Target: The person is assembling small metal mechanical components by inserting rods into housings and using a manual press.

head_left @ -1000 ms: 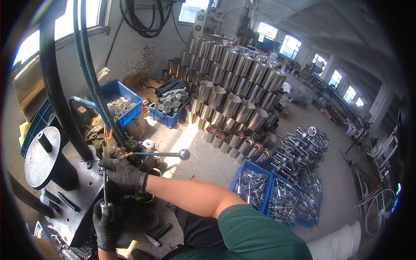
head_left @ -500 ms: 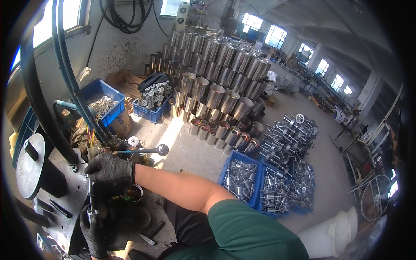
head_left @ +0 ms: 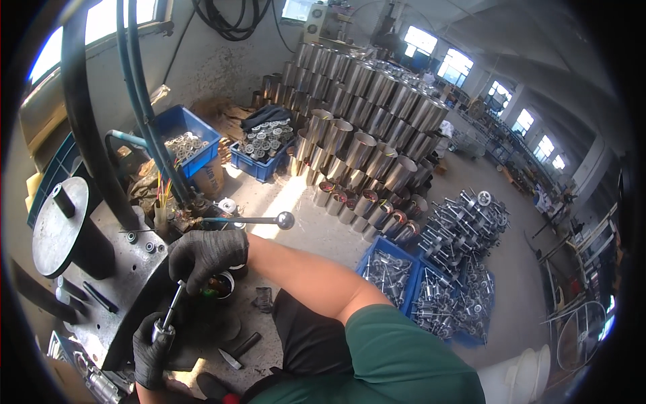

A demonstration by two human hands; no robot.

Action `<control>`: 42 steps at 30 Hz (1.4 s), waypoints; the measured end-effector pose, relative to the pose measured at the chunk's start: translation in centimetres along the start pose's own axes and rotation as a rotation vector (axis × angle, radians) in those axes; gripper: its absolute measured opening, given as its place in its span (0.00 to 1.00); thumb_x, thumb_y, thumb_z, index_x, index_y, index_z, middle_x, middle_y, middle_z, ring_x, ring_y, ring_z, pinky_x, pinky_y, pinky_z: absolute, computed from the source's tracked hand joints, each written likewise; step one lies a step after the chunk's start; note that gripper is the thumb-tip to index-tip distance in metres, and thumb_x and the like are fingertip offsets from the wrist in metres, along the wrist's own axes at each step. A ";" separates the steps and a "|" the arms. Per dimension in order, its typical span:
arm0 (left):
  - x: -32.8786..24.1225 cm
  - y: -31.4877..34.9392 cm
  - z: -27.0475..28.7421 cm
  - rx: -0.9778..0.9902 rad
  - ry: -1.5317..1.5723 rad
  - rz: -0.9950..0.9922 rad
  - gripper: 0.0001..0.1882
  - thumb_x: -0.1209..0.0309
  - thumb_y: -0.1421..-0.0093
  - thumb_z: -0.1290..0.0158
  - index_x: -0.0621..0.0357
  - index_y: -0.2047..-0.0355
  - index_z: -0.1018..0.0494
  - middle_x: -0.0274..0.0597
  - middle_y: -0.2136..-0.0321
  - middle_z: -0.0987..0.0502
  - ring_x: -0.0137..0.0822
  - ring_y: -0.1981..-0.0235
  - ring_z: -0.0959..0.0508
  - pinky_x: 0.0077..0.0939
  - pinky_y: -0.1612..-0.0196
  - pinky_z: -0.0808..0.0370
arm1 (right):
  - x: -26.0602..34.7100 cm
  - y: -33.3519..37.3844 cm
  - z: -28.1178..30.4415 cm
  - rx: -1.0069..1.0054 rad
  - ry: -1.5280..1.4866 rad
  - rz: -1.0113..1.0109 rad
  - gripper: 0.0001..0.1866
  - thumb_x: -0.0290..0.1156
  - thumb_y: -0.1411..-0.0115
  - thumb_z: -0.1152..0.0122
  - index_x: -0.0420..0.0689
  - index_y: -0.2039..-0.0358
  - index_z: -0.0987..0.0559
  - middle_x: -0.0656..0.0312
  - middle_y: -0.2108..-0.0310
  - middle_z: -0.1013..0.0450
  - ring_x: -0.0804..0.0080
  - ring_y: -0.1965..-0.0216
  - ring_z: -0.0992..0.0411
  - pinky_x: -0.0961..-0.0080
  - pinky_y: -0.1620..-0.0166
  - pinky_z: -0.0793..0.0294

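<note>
Both my hands wear dark grey work gloves. My left hand point(head_left: 151, 351), low at the left, is closed around the thick ribbed end of a metal shaft point(head_left: 175, 306). The thin rod of this shaft points up and leans slightly right. At its upper end the fingers of my right hand point(head_left: 207, 259) are closed, and they hide part of the tip. Beside my hands is a steel machine plate point(head_left: 121, 293), with two small ring-shaped bearings point(head_left: 149, 247) lying near its far edge. A round metal disc point(head_left: 62, 225) stands on the plate's left side.
A lever with a ball knob point(head_left: 285, 220) sticks out beyond my right hand. A hammer point(head_left: 241, 350) lies below. Blue crates of metal shafts point(head_left: 387, 273) stand to the right, stacked steel cylinders point(head_left: 363, 145) behind. A blue crate of small metal parts point(head_left: 185, 145) sits at the far left.
Both hands and the shaft have moved right, away from the machine plate. The shaft leans more to the right. A second bearing on the plate shows plainly now. The whole view has shifted.
</note>
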State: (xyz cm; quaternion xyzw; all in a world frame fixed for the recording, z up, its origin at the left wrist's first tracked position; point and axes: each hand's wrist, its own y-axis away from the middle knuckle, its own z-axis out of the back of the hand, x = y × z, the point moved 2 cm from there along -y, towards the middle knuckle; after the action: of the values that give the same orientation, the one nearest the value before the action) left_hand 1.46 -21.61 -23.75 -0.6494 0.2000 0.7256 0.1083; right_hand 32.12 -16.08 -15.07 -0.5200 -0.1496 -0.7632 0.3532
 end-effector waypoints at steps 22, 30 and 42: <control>1.1 1.8 0.0 0.129 0.066 -0.069 0.38 0.47 0.39 0.33 0.63 0.39 0.27 0.36 0.61 0.19 0.26 0.60 0.21 0.25 0.54 0.22 | -0.4 -2.6 -5.1 0.098 0.022 -0.107 0.19 0.25 0.47 0.20 0.39 0.54 0.15 0.61 0.64 0.19 0.73 0.60 0.20 0.74 0.55 0.21; 1.5 2.3 -2.3 -0.053 0.738 -0.125 0.29 0.44 0.31 0.43 0.48 0.41 0.34 0.41 0.53 0.21 0.32 0.54 0.21 0.33 0.49 0.23 | -3.5 -6.5 -6.1 -0.393 -0.537 -0.284 0.21 0.29 0.31 0.37 0.37 0.40 0.25 0.53 0.56 0.18 0.69 0.60 0.18 0.72 0.55 0.16; 5.4 1.3 -0.1 -0.164 0.715 0.179 0.23 0.55 0.30 0.41 0.47 0.42 0.36 0.34 0.54 0.25 0.30 0.54 0.22 0.37 0.51 0.19 | -7.5 -11.3 -6.2 -0.438 0.613 -0.098 0.11 0.26 0.38 0.36 0.39 0.55 0.17 0.48 0.57 0.19 0.51 0.56 0.19 0.62 0.54 0.19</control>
State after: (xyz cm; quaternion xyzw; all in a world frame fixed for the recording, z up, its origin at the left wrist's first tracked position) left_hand 0.33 -23.35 -28.84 -0.8480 0.2224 0.4735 -0.0847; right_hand 21.58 -8.94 -22.82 -0.3230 0.1050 -0.9133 0.2248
